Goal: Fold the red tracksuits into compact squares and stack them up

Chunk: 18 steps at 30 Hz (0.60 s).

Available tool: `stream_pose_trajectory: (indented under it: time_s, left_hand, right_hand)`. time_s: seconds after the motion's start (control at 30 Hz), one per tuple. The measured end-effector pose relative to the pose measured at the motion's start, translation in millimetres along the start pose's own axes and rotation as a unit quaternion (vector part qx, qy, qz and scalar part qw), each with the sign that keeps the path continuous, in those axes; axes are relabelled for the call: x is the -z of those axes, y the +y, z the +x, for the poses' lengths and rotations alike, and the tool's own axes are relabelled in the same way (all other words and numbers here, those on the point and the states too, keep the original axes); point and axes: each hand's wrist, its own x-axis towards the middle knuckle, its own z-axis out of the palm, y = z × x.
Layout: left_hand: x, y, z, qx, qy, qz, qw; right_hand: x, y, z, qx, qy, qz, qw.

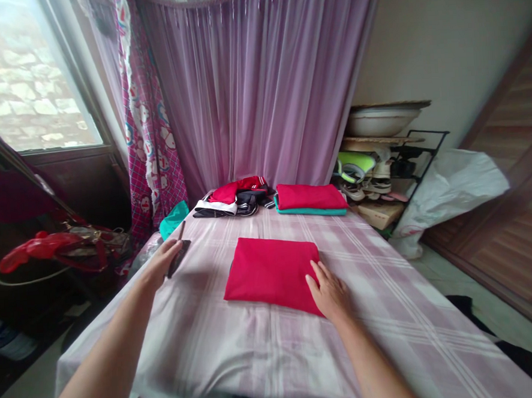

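Observation:
A folded red cloth (273, 273) lies flat on the checked tablecloth in front of me. My right hand (329, 290) rests on its right edge with fingers spread. Over to the left, my left hand (162, 260) is closed around a dark flat object (179, 259) near the table's left side. A narrow brown piece (182, 230) sticks up beyond those fingers; I cannot make out what kind of thing it is.
Folded red and teal cloths (311, 197) are stacked at the far edge, beside red, white and black clothes (236, 198). Purple curtains (259, 91) hang behind. A shoe rack (381, 174) and white bag (455, 193) stand right; a red plastic bag (39, 249) is left.

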Motion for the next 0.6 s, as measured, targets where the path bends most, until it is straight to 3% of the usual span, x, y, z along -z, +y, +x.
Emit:
stream_pose_trajectory:
  time_s: [0.03,0.13,0.2,0.27,0.43,0.6]
  left_hand:
    - [-0.7,2.5,-5.3,0.01,-0.039,-0.122,0.992]
    - [-5.0,10.3,-25.1,0.031,-0.124,-0.375,0.918]
    - [-10.2,13.9,-37.1,0.019,-0.157,-0.443,0.883]
    - [-16.0,15.0,-45.1,0.014,-0.18,-0.468,0.865]
    - [-23.7,9.6,-47.8,0.047,-0.194,-0.478,0.855]
    - [-13.7,6.4,-32.9,0.072,-0.14,-0.417,0.895]
  right_hand:
    - [-0.9,0.4,0.2,0.0,0.0,0.0,1.0]
    - [-3.9,1.4,0.7,0.007,0.01,-0.005,1.0]
    - [-5.3,1.4,0.5,0.01,0.021,-0.011,1.0]
    - [-5.9,0.9,0.0,0.011,0.03,-0.014,0.999]
    - [-6.0,0.8,-0.5,0.01,0.028,-0.016,0.999]
    - [-9.8,1.8,0.4,0.004,0.038,-0.011,0.999]
